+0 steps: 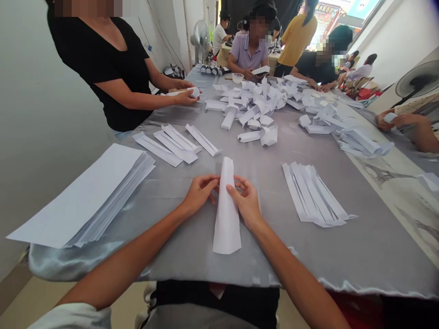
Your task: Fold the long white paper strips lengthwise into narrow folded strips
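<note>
- The white paper strip (pixel 226 214) lies lengthwise in front of the person, curled along its length and narrowing away from them, with its wider end nearest the body. If the grip loosens, the curl could spring open and lose its shape.
- The left hand (pixel 200 194) is partly closed, its fingers curving over and pinching the strip's left edge near the narrow end.
- The right hand (pixel 245 201) is similarly curled, its fingertips (pixel 236 187) holding the opposite edge. Uneven pressure between the hands could skew the curl or put a crease in the wrong place.
- The grey satin tablecloth (pixel 346 258) looks smooth and slippery, so the strip could slide underneath the fingers.
- Fanned paper strips (pixel 312 194) lie to the right, and folded paper strips (pixel 174 144) lie ahead and to the left. Both sit near enough for an elbow or sleeve to knock them out of line.
- A stack of blank paper sheets (pixel 82 196) lies at the left, its corner seeming to reach the cloth's edge, so a nudge could send sheets to the floor.
- A pedestal fan (pixel 418 80) stands at the far right. Whether it is running cannot be told, but moving air could lift loose sheets.
- A heap of folded paper pieces (pixel 254 98) fills the table's far end, where pieces could slide into the work area.
</note>
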`<action>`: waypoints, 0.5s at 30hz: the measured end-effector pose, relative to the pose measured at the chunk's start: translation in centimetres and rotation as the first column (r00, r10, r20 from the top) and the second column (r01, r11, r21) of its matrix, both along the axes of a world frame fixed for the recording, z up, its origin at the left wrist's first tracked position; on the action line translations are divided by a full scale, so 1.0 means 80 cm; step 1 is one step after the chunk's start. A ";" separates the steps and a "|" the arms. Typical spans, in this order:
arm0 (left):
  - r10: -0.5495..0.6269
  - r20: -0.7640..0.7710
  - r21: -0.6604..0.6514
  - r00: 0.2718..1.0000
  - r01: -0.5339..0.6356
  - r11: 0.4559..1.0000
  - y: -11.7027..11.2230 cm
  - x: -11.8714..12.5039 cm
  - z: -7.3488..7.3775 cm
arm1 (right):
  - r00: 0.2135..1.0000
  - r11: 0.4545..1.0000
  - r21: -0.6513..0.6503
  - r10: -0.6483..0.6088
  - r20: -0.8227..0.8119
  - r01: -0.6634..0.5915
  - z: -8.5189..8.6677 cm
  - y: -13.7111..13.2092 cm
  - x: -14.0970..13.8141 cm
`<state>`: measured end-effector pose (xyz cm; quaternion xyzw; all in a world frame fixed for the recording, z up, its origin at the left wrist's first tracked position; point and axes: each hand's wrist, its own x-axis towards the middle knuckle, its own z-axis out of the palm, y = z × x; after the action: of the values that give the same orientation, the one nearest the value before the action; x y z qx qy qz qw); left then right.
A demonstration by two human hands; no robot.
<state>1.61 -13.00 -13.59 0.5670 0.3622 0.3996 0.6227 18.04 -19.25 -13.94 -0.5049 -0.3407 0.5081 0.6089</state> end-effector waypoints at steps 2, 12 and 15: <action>-0.021 0.003 -0.045 1.000 0.021 0.999 -0.002 0.000 0.001 | 1.000 1.000 0.009 -0.016 0.024 0.016 -0.001 0.000 0.001; 0.002 0.054 -0.207 0.999 0.009 0.978 -0.001 -0.002 0.000 | 0.998 0.998 0.019 0.052 -0.036 -0.051 0.009 -0.006 0.004; 0.012 0.094 -0.252 0.995 0.012 0.968 0.000 -0.003 0.001 | 0.996 0.995 0.036 0.094 -0.011 -0.094 0.006 -0.006 0.001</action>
<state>1.35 -13.01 -13.52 0.4635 0.3801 0.3769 0.7061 18.15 -19.71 -13.49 -0.4743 -0.3693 0.5331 0.5954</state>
